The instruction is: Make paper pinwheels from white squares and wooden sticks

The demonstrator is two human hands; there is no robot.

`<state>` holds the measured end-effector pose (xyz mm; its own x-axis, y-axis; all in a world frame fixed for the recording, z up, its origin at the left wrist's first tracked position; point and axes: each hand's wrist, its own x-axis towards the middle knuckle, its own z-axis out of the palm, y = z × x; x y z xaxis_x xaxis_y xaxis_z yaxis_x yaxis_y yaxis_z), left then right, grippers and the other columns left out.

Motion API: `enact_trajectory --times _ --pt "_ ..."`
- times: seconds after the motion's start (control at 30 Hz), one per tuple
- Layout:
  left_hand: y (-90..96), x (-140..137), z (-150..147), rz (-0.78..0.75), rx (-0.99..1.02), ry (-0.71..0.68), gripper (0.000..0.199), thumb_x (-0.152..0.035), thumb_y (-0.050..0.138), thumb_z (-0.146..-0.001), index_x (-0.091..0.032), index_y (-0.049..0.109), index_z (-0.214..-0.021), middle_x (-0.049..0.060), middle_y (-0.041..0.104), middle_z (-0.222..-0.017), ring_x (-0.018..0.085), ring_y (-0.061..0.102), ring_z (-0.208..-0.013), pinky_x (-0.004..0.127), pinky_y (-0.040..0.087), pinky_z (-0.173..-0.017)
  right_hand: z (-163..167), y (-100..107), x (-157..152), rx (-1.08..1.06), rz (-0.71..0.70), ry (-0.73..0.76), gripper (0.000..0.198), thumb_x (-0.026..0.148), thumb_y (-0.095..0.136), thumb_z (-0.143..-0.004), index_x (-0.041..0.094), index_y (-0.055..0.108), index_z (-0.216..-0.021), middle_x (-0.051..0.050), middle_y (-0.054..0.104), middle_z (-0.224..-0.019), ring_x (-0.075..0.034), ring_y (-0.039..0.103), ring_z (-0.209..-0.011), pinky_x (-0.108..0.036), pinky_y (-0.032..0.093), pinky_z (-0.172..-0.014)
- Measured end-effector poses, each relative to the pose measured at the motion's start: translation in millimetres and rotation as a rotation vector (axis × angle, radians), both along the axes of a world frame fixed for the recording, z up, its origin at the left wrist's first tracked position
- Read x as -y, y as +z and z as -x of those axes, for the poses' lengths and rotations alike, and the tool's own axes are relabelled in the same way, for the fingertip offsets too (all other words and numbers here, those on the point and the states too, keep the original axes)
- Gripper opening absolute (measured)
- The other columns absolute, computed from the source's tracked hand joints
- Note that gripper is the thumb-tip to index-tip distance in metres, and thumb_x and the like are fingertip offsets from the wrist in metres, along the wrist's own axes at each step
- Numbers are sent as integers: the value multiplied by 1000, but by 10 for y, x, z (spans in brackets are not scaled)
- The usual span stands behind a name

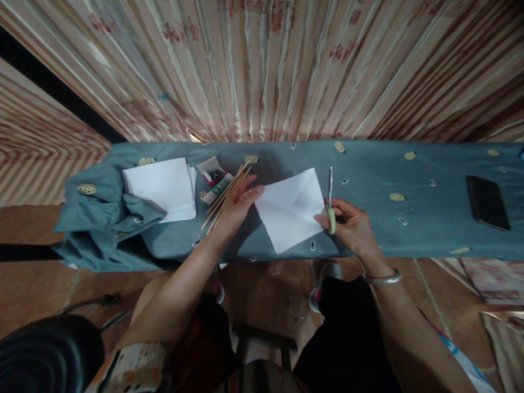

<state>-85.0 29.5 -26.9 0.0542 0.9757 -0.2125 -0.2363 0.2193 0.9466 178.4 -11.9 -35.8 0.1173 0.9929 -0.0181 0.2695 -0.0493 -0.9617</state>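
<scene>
A creased sheet of white paper [290, 210] is between my hands, above the cloth-covered table. My left hand [237, 204] is at its left corner, fingers stretched out, the thumb side touching or just over the edge; I cannot tell if it grips. My right hand [347, 221] is closed around scissors [331, 210] with pale green handles, blades pointing away from me. The right thumb lies at the paper's right edge. Beside and partly behind my left hand are several thin wooden sticks [219, 204].
A stack of white paper [161, 188] lies at left, near bunched cloth [90, 218]. An opened small box [215, 177] with dark contents sits by the sticks. A black phone [487, 202] rests at right. Behind the table hangs a pleated curtain [262, 71]; a black stool [49, 355] stands lower left.
</scene>
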Motion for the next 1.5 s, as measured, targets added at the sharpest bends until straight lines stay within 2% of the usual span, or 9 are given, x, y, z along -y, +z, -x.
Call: enact_trajectory --times 0.07,0.13,0.3,0.4,0.53,0.67,0.97,1.2,1.5 --pt "-10 24 -60 39 182 99 65 -62 67 -77 -21 58 -127 11 69 -118 23 70 -97 34 55 -81 39 -11 -20 -74 -20 -106 49 41 88 -54 19 69 -94 6 64 -62 -11 54 -56 -26 46 -58" --pt "-37 93 -155 68 293 81 66 -67 61 -79 -20 57 -125 14 65 -127 26 67 -107 38 54 -88 90 -27 -40 -127 -32 -194 51 42 88 -52 20 67 -93 6 64 -62 -11 54 -56 -26 46 -57" --pt "-133 315 -464 120 253 -111 77 -49 84 -61 -19 57 -126 15 64 -129 30 64 -115 41 50 -94 255 -89 -20 -130 -50 -244 51 44 86 -56 20 65 -96 5 64 -62 -12 56 -59 -27 47 -61" --pt "-142 362 -592 49 229 -160 64 -39 85 -59 -16 64 -115 12 71 -117 29 65 -111 40 48 -98 368 -126 37 -125 -39 -184 49 41 84 -59 20 65 -99 7 63 -63 -12 55 -58 -27 47 -63" --pt "-170 324 -644 33 142 -27 39 -31 81 -60 -15 69 -93 9 75 -98 28 68 -101 40 49 -95 482 -148 77 -179 -14 -116 48 39 85 -59 20 65 -99 9 60 -60 -10 52 -55 -25 44 -59" --pt "-234 267 -607 15 30 125 32 -25 77 -60 -19 69 -91 7 75 -93 25 67 -94 41 50 -93 533 -111 69 -264 26 -117 50 42 87 -54 21 66 -94 10 55 -55 -8 46 -51 -23 40 -53" --pt "-138 -37 -332 -162 -7 218 29 -29 82 -58 -17 70 -81 4 73 -80 22 68 -82 34 55 -77 534 52 242 -207 161 158 49 57 78 -68 21 67 -100 -1 71 -77 -15 60 -67 -27 48 -63" --pt "-54 -190 -181 -182 44 317 27 -25 85 -57 -18 69 -78 1 73 -79 17 66 -72 31 54 -72 533 17 419 -266 289 485 45 57 70 -79 21 67 -106 -3 71 -83 -15 62 -70 -27 50 -65" --pt "-72 -148 -323 -204 19 241 23 -21 81 -61 -16 70 -81 1 72 -78 18 67 -75 31 55 -76 562 39 415 -190 282 528 36 51 70 -82 21 69 -102 -1 66 -77 -13 55 -64 -23 43 -52"
